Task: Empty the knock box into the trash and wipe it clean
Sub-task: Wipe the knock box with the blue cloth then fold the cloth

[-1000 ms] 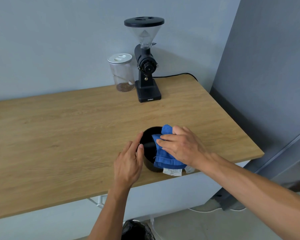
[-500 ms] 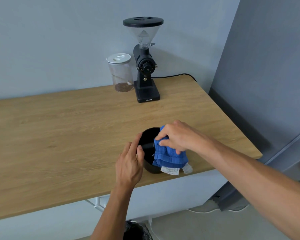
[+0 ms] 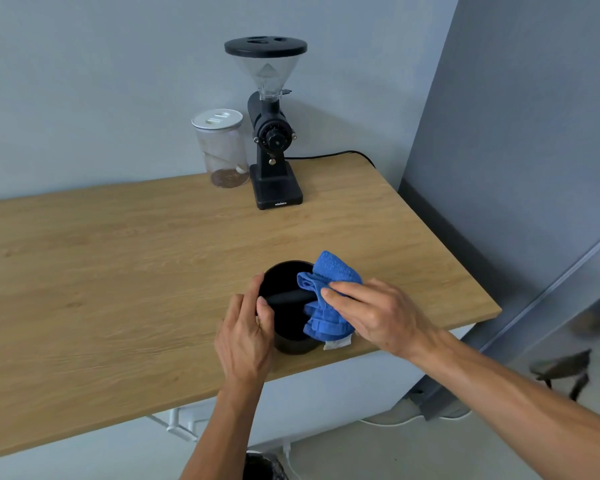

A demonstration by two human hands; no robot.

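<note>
Knock box [image 3: 293, 341]: a black round container standing upright on the table, close to the near edge and right of centre; a dark bar [image 3: 288, 296] crosses its open mouth.
Cloth [image 3: 328, 299]: blue, bunched and folded, draped over the right rim of the knock box, part of it inside the mouth and part hanging down the outer wall; a white tag [image 3: 336, 342] shows at its lower end.
Left hand [image 3: 246, 332]: at the left wall of the knock box, the grip clenched around it, thumb hooked over the rim beside the bar's end.
Right hand [image 3: 378, 315]: laid over the cloth from the right, fingers stretched flat and pressing it against the rim; the grip is grasping the cloth.
Table [image 3: 118, 271]: light wood, its right corner just past the knock box.
Coffee grinder [image 3: 272, 133]: black, with a clear hopper, at the far edge of the table, its cord [image 3: 329, 154] running right.
Jar [image 3: 222, 147]: clear with a white lid, just left of the grinder, some brown contents at the bottom.
Trash bin [image 3: 262, 467]: a dark shape on the floor below the near table edge, mostly cut off.
</note>
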